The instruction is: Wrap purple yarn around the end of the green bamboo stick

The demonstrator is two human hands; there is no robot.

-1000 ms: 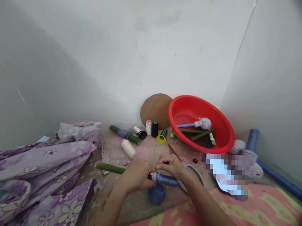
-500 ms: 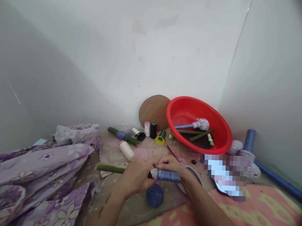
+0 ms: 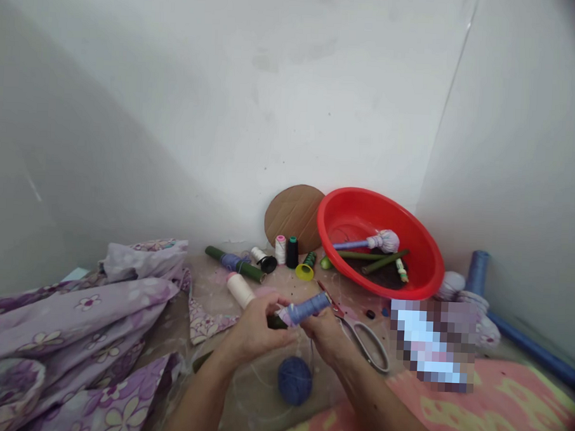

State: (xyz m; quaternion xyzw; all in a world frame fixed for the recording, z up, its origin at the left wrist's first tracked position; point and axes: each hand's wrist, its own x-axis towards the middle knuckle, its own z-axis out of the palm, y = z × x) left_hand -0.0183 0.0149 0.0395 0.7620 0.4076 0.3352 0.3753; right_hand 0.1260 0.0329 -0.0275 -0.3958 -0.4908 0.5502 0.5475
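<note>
Swung up from its near-level lie a moment ago, the green bamboo stick wrapped in glossy blue thread (image 3: 302,310) now slants across the person's body. Its wrapped end points up and right, toward the round red plastic basin (image 3: 359,209), and its long axis runs down-left behind the left hand (image 3: 256,325) (only a dark green tip shows past that wrist). The left hand is clenched around the smooth green section, while the right hand (image 3: 324,331) grasps the stick under the ribbed, wound end. Both hands are held above the speckled, glossy surface (image 3: 260,398). Below them sits a round ball of dark blue yarn (image 3: 294,381), and a fine strand rises from it toward the right hand. Just right of that hand lie steel scissors with long looped handles (image 3: 365,346), their blades pointing up-left. Farther back, a fat cream cone of thread (image 3: 239,289) lies on its side near a second green bamboo stick with a blue-wound middle (image 3: 235,262). Behind them, a flat, corrugated cardboard disc (image 3: 292,216) leans against the white wall (image 3: 293,95).
</note>
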